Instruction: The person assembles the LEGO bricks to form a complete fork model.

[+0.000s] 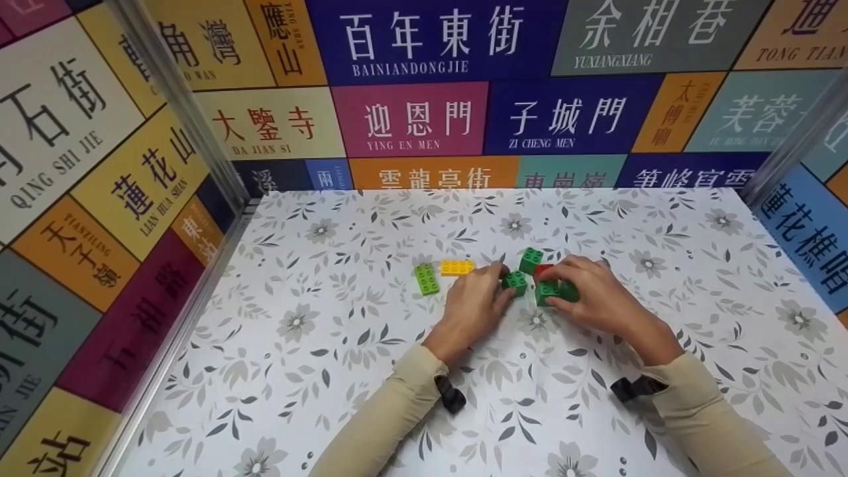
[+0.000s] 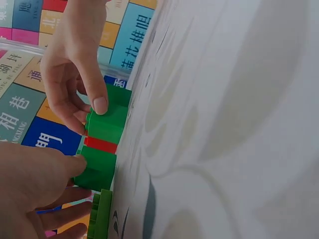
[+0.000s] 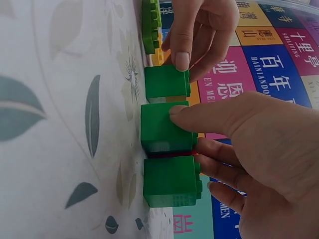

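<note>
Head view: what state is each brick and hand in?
Left hand: pinching left dark green brick.
Right hand: gripping front dark green brick.
Rear dark green brick: studs up, unheld.
Rightmost dark green brick: partly hidden.
Light green brick: flat, studs up.
Yellow brick: flat, studs up.
Red brick: partly hidden.

We are in what looks like a partitioned booth: wall panels (image 1: 411,119) bearing Chinese place names, corner posts (image 1: 175,93), a floral-print tabletop (image 1: 265,358).
</note>
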The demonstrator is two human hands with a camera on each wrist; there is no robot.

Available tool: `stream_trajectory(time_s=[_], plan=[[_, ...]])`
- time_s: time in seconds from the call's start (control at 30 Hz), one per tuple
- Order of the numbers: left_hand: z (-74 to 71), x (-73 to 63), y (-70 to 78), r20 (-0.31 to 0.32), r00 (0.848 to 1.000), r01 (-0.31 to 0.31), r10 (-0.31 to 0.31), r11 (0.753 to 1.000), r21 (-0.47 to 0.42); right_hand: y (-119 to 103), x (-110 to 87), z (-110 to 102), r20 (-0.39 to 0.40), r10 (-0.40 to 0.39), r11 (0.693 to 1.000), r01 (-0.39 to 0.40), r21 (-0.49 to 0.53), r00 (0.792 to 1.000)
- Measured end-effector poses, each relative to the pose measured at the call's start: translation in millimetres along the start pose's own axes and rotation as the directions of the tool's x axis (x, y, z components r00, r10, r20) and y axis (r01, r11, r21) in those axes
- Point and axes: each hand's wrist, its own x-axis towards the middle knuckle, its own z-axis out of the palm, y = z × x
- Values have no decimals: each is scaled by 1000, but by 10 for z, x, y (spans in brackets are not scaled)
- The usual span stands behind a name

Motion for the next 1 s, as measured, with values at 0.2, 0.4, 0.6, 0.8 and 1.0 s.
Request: stream_trajectory(time_s=[0.2,0.4,0.6,0.8,1.0], plan=[[-16,-26,-29,36,998,-45,52,984,-172,0,-5,5,8,9,1000,-9,4,1000],[-69,-78,-90,32,989,-131,142,963,-238,8,3,1,21,23,1000,-23,20,1000],[-142,-141,-166,28,983,-172,181,966,-192,6,10,-12,24,22,999,-23,23,999],[-174,-149,-228,72,972,-213,225,966,-147,-47,12,-28,11,0,999,0,53,1000],[-159,-141,-259,130,959,-226,251,958,-176,-122,0,-62,-49,-63,992,68,102,997]])
